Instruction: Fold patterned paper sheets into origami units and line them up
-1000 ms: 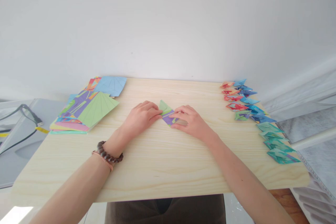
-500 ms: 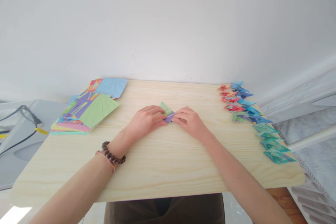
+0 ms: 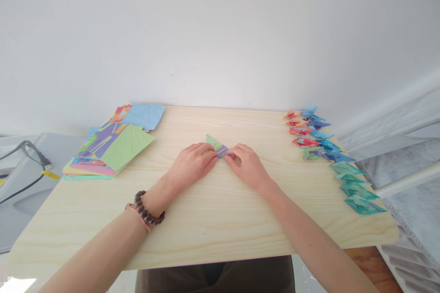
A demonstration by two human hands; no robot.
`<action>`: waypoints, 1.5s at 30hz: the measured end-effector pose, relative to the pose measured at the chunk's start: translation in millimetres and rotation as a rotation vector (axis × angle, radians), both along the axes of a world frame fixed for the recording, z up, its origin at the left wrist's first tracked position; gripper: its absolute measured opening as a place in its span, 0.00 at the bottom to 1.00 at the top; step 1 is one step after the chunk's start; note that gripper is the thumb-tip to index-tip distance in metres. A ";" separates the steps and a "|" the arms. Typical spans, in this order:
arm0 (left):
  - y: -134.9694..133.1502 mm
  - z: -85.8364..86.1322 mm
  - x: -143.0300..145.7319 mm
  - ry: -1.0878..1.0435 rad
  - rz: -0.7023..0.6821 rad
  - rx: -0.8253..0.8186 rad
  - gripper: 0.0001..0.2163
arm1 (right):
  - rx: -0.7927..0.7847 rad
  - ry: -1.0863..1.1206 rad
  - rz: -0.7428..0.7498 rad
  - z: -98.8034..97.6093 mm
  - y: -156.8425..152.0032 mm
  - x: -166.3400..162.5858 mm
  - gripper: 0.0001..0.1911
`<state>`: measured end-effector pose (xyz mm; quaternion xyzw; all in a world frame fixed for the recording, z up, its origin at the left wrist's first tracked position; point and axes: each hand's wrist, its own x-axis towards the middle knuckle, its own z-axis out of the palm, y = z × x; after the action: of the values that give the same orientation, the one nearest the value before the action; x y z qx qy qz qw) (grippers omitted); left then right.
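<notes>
A small folded piece of green and purple paper (image 3: 216, 144) lies on the light wooden table (image 3: 206, 219), near its middle. My left hand (image 3: 192, 165), with a bead bracelet on the wrist, presses down on the paper's left side with curled fingers. My right hand (image 3: 248, 167) pinches the paper's right end, fingers closed on it. Only the paper's far green tip and a purple strip show between the two hands.
A stack of coloured patterned paper sheets (image 3: 112, 146) lies at the table's far left. Several folded paper pieces, red and blue (image 3: 309, 132) and teal (image 3: 357, 190), line the right edge. A white wall stands behind. Cables (image 3: 30, 155) lie left of the table.
Both hands have drawn closer together over the paper, covering more of it. The visible purple part has shrunk. The view has shifted slightly.
</notes>
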<state>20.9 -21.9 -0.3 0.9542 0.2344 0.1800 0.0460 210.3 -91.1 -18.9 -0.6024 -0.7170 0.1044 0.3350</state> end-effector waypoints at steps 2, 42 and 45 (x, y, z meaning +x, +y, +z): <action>-1.1 0.2 0.0 0.011 0.006 0.007 0.11 | -0.013 0.054 -0.034 -0.4 0.0 -4.4 0.06; -14.1 11.4 -3.6 0.168 -0.053 0.036 0.17 | -0.078 -0.074 -0.365 -2.1 13.8 -6.5 0.13; -14.2 11.4 -3.5 0.188 -0.045 0.041 0.17 | -0.096 -0.045 -0.319 -0.8 12.8 -0.8 0.13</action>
<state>17.4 -36.1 11.2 0.9727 0.2126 0.0932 0.0082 209.6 -78.3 -19.8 -0.7258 -0.6138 0.0705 0.3023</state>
